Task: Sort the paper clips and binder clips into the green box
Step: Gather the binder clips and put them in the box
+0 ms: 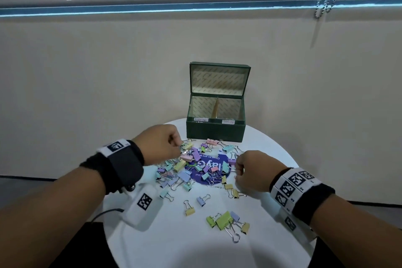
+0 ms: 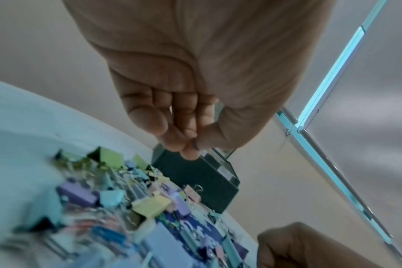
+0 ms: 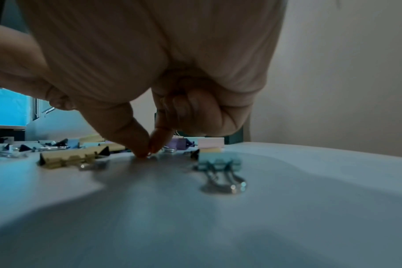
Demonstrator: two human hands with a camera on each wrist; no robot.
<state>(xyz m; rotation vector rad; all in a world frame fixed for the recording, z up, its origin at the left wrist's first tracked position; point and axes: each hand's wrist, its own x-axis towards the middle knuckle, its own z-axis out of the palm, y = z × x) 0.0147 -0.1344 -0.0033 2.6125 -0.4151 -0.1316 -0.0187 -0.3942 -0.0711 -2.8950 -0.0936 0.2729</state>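
The green box point(image 1: 215, 130) stands open at the back of the round white table point(image 1: 174, 246), its lid up and a divider splitting it into two labelled compartments. A pile of pastel binder clips and paper clips point(image 1: 195, 167) lies in front of it. My left hand point(image 1: 177, 143) hovers over the pile's left edge; in the left wrist view its thumb and fingers point(image 2: 193, 145) pinch a small purple clip, with the box point(image 2: 200, 181) behind. My right hand point(image 1: 237, 169) is at the pile's right edge, thumb and forefinger point(image 3: 148, 153) pinching a small wire clip on the table.
A blue round sticker point(image 1: 208, 169) lies under the pile. More binder clips point(image 1: 226, 221) lie nearer the front edge. A teal binder clip point(image 3: 218, 161) and a yellow one point(image 3: 69, 157) flank my right fingers. A wall stands close behind the box.
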